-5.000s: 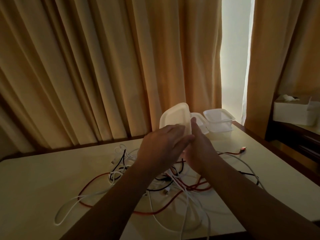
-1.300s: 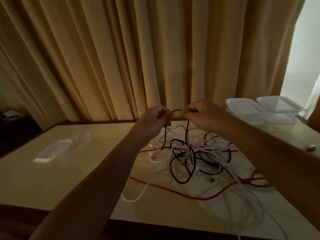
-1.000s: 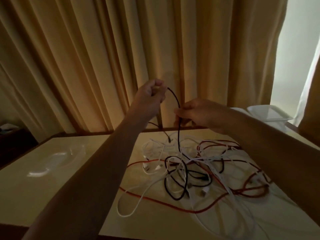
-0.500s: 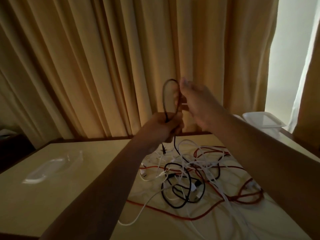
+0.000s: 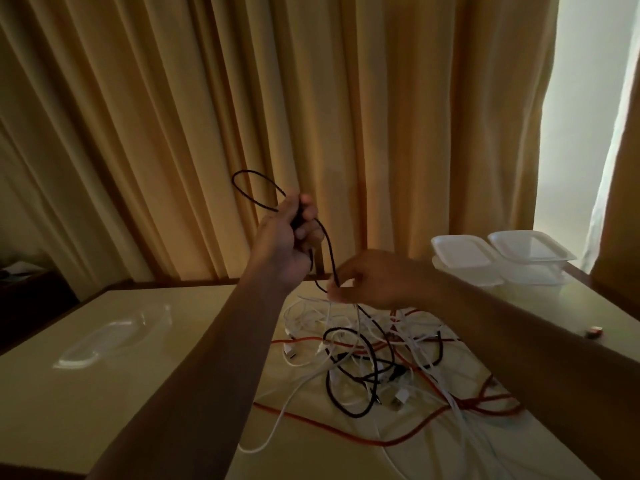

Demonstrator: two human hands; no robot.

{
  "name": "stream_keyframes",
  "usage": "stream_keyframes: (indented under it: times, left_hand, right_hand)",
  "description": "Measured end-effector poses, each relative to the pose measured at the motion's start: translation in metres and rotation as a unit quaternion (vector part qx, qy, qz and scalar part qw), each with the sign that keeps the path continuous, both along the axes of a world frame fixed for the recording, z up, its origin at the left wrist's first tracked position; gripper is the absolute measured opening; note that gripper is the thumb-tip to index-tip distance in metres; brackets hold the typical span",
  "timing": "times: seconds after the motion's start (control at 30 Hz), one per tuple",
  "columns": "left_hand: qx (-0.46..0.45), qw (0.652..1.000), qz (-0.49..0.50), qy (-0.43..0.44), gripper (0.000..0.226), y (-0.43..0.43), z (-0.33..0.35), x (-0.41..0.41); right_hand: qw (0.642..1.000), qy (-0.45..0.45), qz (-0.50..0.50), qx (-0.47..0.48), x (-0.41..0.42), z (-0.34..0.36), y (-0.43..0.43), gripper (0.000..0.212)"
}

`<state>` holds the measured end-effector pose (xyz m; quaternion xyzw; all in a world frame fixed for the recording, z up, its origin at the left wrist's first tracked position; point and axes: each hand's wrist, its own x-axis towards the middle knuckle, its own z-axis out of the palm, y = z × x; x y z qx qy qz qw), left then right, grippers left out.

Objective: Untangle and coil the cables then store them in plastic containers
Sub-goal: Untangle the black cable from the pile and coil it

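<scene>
Since half a second ago the heights of the hands have been swapped: the left hand (image 5: 287,237) has been raised well above the cable pile (image 5: 374,358), and the right hand (image 5: 374,282), earlier the higher one, has been lowered to just over the pile's far edge. The left grip is closed tight, its fingers curled round the black cable (image 5: 258,199), and a loop of that cable is left standing out above and to the left of the fist. From the fist the black cable is led down in a curve to the right hand, where it is pinched in a narrow grip between thumb and fingertips; below the pinch it is dropped into the pile. A white strand is also seen at the right fingertips, but whether it is held cannot be told.

The pile is spread on the desk (image 5: 138,393), with black, white and red-orange strands crossed over one another; a red-orange cable (image 5: 346,434) and a white cable (image 5: 277,427) are trailed out on its near side. Two white plastic containers (image 5: 464,254) are set side by side beyond the pile to its right. A clear lid (image 5: 104,341) is laid flat well to the left of the pile, and a small red plug (image 5: 595,330) is seen to its right. Behind the pile a tan curtain (image 5: 173,116) is hung
</scene>
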<state>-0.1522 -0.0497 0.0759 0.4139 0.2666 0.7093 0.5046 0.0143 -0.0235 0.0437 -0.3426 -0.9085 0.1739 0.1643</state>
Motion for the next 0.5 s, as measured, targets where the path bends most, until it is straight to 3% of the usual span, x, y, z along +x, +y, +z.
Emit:
stream_keyframes:
  times: [0.07, 0.17, 0.23, 0.3, 0.4, 0.5]
  left_hand:
    - [0.001, 1.000, 0.020, 0.021, 0.035, 0.000, 0.003, -0.003]
    - [-0.023, 0.989, 0.105, 0.104, 0.035, 0.002, -0.002, -0.019]
    - [-0.056, 0.975, 0.124, 0.177, 0.043, -0.002, -0.010, -0.026]
    - [-0.073, 0.964, 0.053, 0.252, 0.052, -0.009, -0.021, -0.024]
    - [-0.028, 0.940, -0.072, 0.332, 0.039, -0.016, -0.030, -0.006]
    - [-0.020, 0.929, 0.034, 0.367, 0.028, -0.009, -0.024, 0.002]
  right_hand:
    - [0.999, -0.006, -0.006, 0.045, -0.005, -0.002, -0.002, 0.027]
    - [0.987, 0.146, -0.062, 0.020, -0.003, 0.009, -0.005, 0.028]
    - [0.943, 0.309, -0.084, -0.087, -0.002, 0.021, -0.007, 0.027]
    - [0.869, 0.437, -0.072, -0.221, -0.005, 0.034, -0.007, 0.027]
    - [0.795, 0.509, -0.040, -0.328, -0.015, 0.046, -0.007, 0.029]
    - [0.772, 0.555, -0.057, -0.304, -0.018, 0.050, -0.004, 0.031]
